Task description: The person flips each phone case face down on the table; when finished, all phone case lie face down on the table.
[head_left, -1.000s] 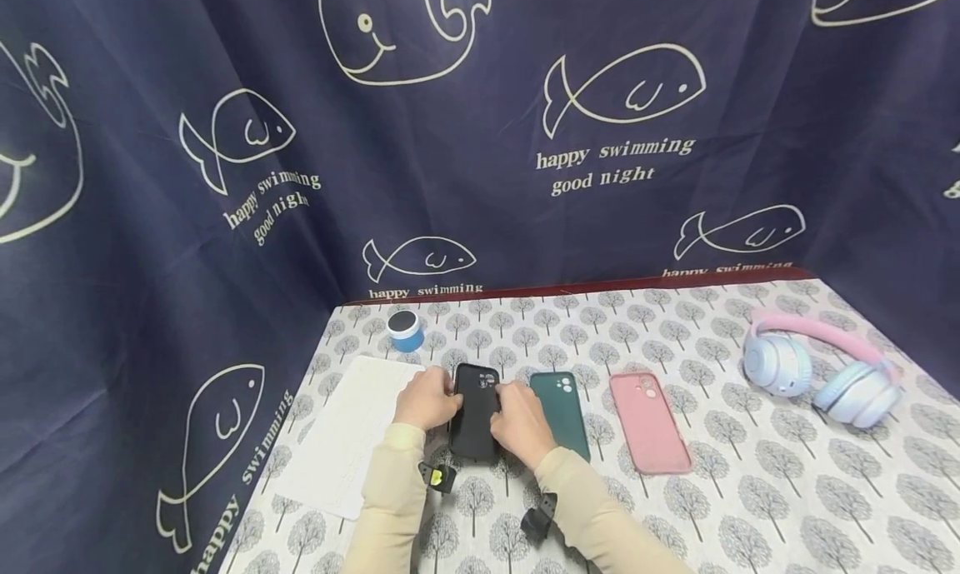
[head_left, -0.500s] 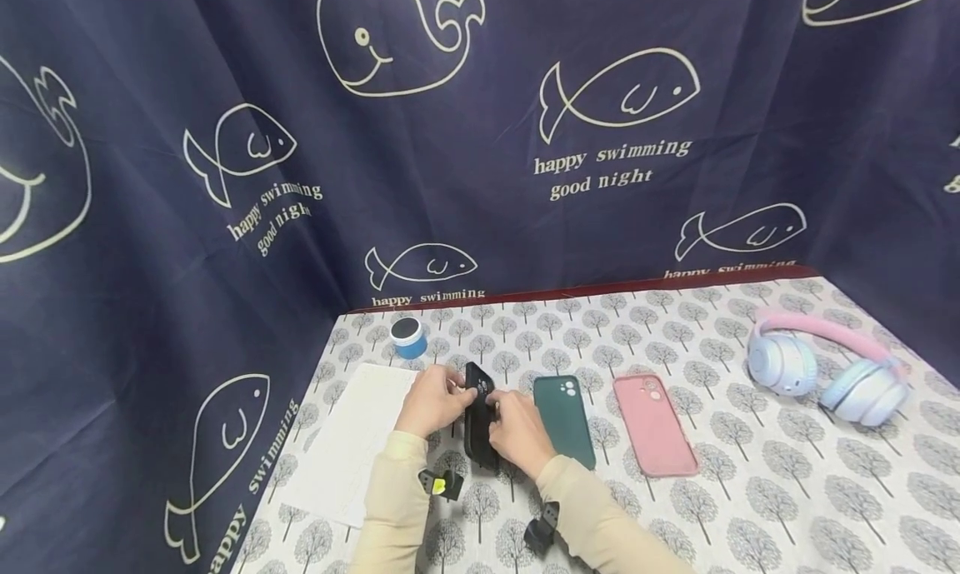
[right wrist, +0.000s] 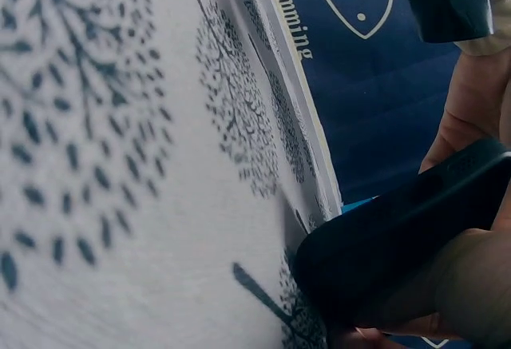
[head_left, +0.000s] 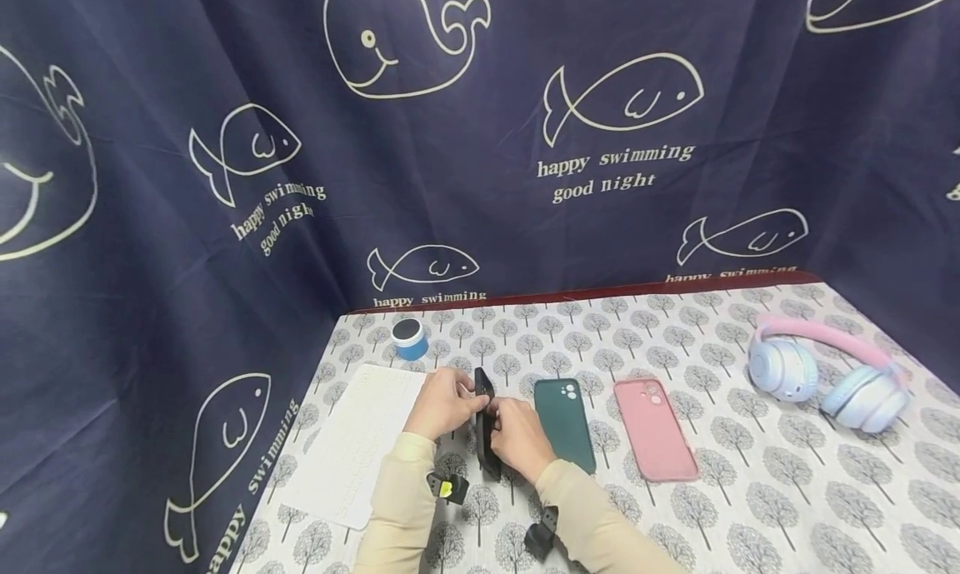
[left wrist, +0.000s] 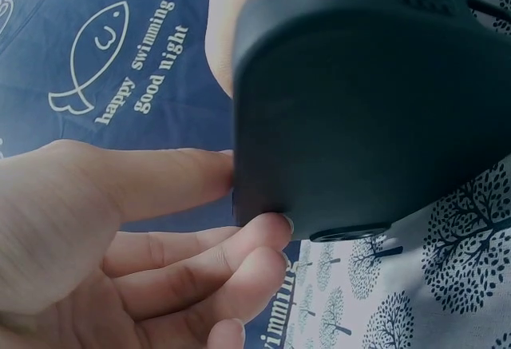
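A black phone case [head_left: 484,441] stands tilted up on its long edge in the middle of the table, between my two hands. Whether a phone sits inside it, I cannot tell. My left hand [head_left: 442,405] pinches its upper end with thumb and fingertips. Close up in the left wrist view, the case [left wrist: 367,109] shows a broad dark face, small round holes along one edge and a camera surround low down. My right hand [head_left: 520,435] grips the near side. In the right wrist view its fingers lie around the case [right wrist: 391,241], partly hidden.
Right of my hands lie a dark green phone case [head_left: 564,424] and a pink phone case [head_left: 657,432]. Pink and blue headphones [head_left: 825,361] rest at the far right. To the left are a white keyboard [head_left: 345,457] and a blue-and-white jar [head_left: 409,341]. A curtain [head_left: 510,224] hangs behind.
The black phone case lay flat with its camera end away from me; both hands have tipped it up onto its edge. My hands have shifted slightly right.
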Action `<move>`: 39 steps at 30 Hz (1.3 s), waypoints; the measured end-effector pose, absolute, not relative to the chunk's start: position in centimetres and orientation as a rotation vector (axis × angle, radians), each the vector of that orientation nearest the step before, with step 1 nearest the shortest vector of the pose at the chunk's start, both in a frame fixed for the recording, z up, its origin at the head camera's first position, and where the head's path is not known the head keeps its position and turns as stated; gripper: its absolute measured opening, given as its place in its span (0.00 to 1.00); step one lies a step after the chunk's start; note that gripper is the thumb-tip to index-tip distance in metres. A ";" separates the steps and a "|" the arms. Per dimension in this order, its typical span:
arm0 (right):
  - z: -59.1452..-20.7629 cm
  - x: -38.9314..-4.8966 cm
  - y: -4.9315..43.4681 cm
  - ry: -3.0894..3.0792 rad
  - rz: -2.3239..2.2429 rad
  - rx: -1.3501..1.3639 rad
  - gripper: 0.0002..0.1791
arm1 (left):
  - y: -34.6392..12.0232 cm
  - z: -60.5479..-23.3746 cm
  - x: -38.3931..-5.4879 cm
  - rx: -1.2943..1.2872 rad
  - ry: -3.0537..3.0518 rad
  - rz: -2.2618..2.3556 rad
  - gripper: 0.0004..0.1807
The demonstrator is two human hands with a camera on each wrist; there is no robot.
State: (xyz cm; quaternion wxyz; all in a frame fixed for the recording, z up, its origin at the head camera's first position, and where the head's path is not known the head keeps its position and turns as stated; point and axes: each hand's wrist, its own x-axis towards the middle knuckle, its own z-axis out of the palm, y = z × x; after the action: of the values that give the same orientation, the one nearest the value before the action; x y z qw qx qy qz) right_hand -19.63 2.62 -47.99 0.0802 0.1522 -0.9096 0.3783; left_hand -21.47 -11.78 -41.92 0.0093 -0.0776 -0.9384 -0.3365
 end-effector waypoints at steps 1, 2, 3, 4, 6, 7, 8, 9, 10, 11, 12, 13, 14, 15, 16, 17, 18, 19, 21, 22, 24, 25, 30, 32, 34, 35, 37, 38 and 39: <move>-47.9 -19.7 2.7 -2.729 1.140 0.453 0.15 | -11.8 -41.9 -21.5 -0.249 -2.929 -1.060 0.14; -47.8 -19.8 2.8 -2.738 1.150 0.442 0.15 | -11.9 -41.9 -21.5 -0.266 -2.924 -1.075 0.14; -47.6 -19.8 2.9 -2.749 1.180 0.420 0.13 | -12.1 -42.0 -21.5 -0.296 -2.918 -1.094 0.13; -47.4 -19.9 3.1 -2.753 1.217 0.392 0.11 | -12.2 -42.0 -21.6 -0.319 -2.917 -1.133 0.12; -46.9 -20.1 3.4 -2.745 1.306 0.301 0.07 | -12.6 -42.3 -21.8 -0.368 -2.907 -1.249 0.10; -46.6 -20.2 3.5 -2.725 1.338 0.257 0.06 | -12.8 -42.5 -22.0 -0.399 -2.897 -1.324 0.10; -46.2 -20.3 3.6 -2.700 1.377 0.217 0.07 | -13.1 -42.8 -22.2 -0.422 -2.886 -1.404 0.10; -45.9 -20.3 3.6 -2.676 1.418 0.183 0.10 | -13.3 -43.1 -22.3 -0.443 -2.875 -1.485 0.10; -45.7 -20.3 3.7 -2.652 1.435 0.176 0.13 | -13.4 -43.4 -22.5 -0.460 -2.868 -1.547 0.11; -45.6 -20.4 3.6 -2.640 1.464 0.168 0.15 | -13.5 -43.8 -22.6 -0.481 -2.856 -1.604 0.11; -45.5 -20.4 3.6 -2.630 1.473 0.176 0.16 | -13.6 -44.0 -22.7 -0.512 -2.844 -1.644 0.10; -45.5 -20.4 3.5 -2.625 1.477 0.196 0.16 | -13.6 -44.2 -22.8 -0.529 -2.838 -1.672 0.10; -45.4 -20.4 3.4 -2.622 1.490 0.209 0.16 | -13.6 -44.4 -22.8 -0.546 -2.829 -1.691 0.10; -45.5 -20.5 3.3 -2.616 1.500 0.226 0.14 | -13.5 -44.6 -22.9 -0.559 -2.829 -1.691 0.09; -45.5 -20.5 3.3 -2.606 1.506 0.241 0.12 | -13.4 -44.7 -22.9 -0.559 -2.830 -1.681 0.09; -45.4 -20.5 3.3 -2.598 1.518 0.236 0.10 | -13.4 -44.7 -22.9 -0.553 -2.828 -1.684 0.09; -45.4 -20.5 3.3 -2.583 1.512 0.234 0.08 | -13.3 -44.8 -23.0 -0.541 -2.832 -1.674 0.09; -45.3 -20.5 3.3 -2.573 1.530 0.220 0.06 | -13.3 -44.9 -23.0 -0.513 -2.840 -1.661 0.08; -45.1 -20.5 3.5 -2.558 1.594 0.182 0.06 | -13.3 -45.1 -23.0 -0.449 -2.866 -1.611 0.09; -45.0 -20.5 3.6 -2.546 1.634 0.164 0.07 | -13.3 -45.2 -23.1 -0.419 -2.879 -1.585 0.10; -44.8 -20.5 3.7 -2.522 1.737 0.138 0.09 | -13.3 -45.4 -23.0 -0.331 -2.885 -1.582 0.12; -44.6 -20.4 3.8 -2.504 1.802 0.127 0.10 | -13.2 -45.5 -23.0 -0.283 -2.880 -1.606 0.13; -44.1 -20.3 4.0 -2.444 1.936 0.099 0.11 | -13.5 -45.4 -23.1 -0.164 -2.776 -1.761 0.17; -43.9 -20.3 4.2 -2.455 1.876 0.095 0.12 | -14.0 -45.0 -23.1 -0.177 -2.750 -1.741 0.18; -44.1 -20.5 4.3 -2.481 1.801 0.097 0.11 | -14.4 -44.5 -23.1 -0.189 -2.739 -1.713 0.16; -44.3 -20.6 4.3 -2.497 1.760 0.099 0.10 | -14.5 -44.3 -23.0 -0.190 -2.740 -1.710 0.15; -44.9 -20.7 4.3 -2.539 1.675 0.123 0.09 | -14.8 -44.0 -22.8 -0.193 -2.766 -1.677 0.15; -45.3 -20.7 4.2 -2.560 1.630 0.143 0.09 | -14.9 -44.0 -22.7 -0.192 -2.788 -1.653 0.15; -45.7 -20.7 4.1 -2.585 1.590 0.155 0.09 | -15.0 -44.0 -22.6 -0.194 -2.814 -1.620 0.14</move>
State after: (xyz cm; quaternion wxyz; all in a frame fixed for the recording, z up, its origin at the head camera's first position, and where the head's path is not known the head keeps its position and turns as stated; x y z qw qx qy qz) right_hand -20.72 4.13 -45.66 0.0515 0.0510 -0.8495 0.5226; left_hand -22.61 -14.95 -43.96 -0.0557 -0.0595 -0.8637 -0.4973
